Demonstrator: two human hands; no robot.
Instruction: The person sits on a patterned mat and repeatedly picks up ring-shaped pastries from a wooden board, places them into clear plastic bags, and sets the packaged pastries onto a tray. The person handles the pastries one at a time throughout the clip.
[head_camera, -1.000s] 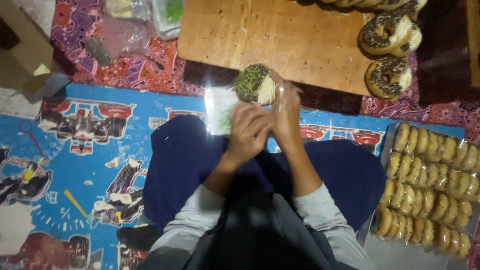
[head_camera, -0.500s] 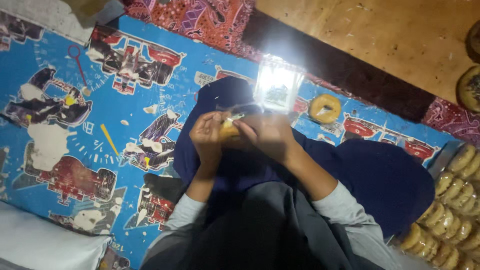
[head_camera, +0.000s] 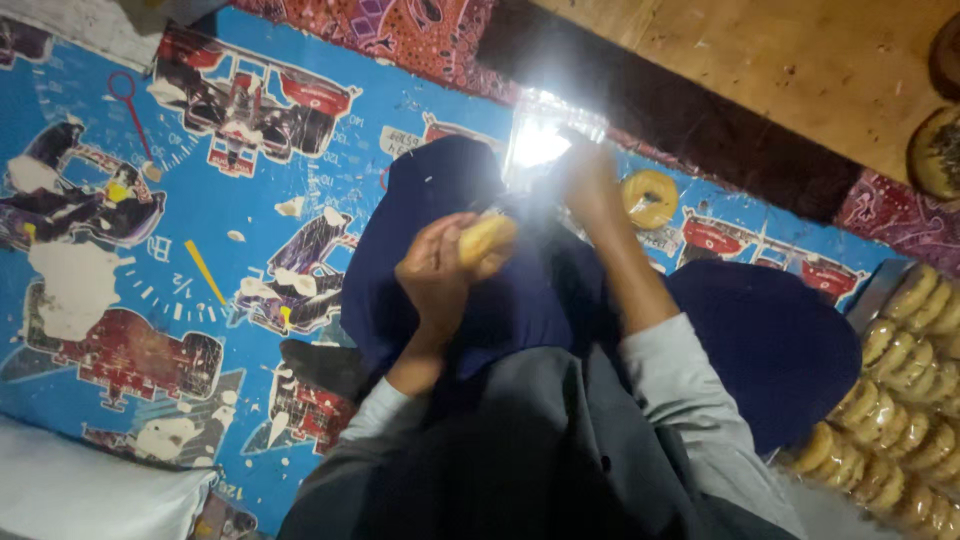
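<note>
Now pale, plain doughnut (head_camera: 486, 238), left-hand (head_camera: 435, 272) grip.

Blue cartoon-printed floor mat (head_camera: 200, 200), patterned red cloth (head_camera: 400, 30), low wooden table (head_camera: 760, 70), dim light

A single head-worn camera is looking steeply down from above the seated person's lap, tilting so the scene is running on a diagonal. It is sitting close over the left hand (head_camera: 440, 272) and right hand (head_camera: 590, 180), near the frame's middle. The blue printed mat (head_camera: 150, 220) is filling the left, the wooden board (head_camera: 800, 70) the far right, the tray of doughnuts (head_camera: 900, 410) the near right.
</note>
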